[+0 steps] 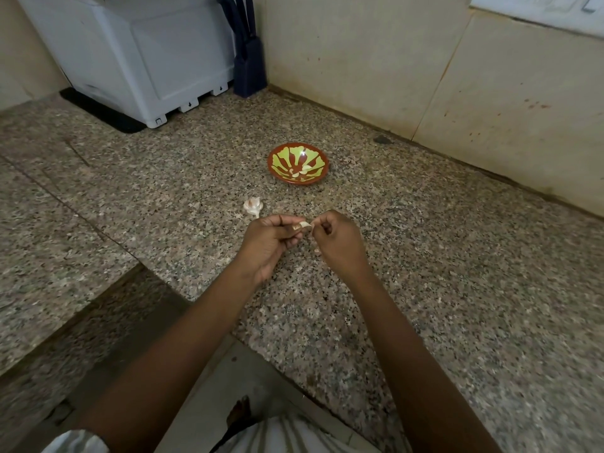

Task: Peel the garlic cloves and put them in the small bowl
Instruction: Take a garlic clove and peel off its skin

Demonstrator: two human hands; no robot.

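One garlic clove (304, 224) sits between both hands, raised a little above the surface (441, 263) and near the person's side of it. The left hand (271, 238) has its fingers curled round the clove's base, gripping it. The right hand (340, 240) pinches the pale tip of the clove between thumb and fingertip, as if working the skin loose. The step looks like peeling, mid-way. Whether any skin is already off this clove is too small to tell.

Next, the skin wants stripping clear. After that comes a short reach forward to drop the clove in the small bowl (295, 182), which stands well beyond the hands. That red and green bowl already holds a few peeled cloves (299, 171) near its middle. A partly broken garlic bulb (252, 206) lies on the surface just beyond the left hand, so more cloves likely remain.
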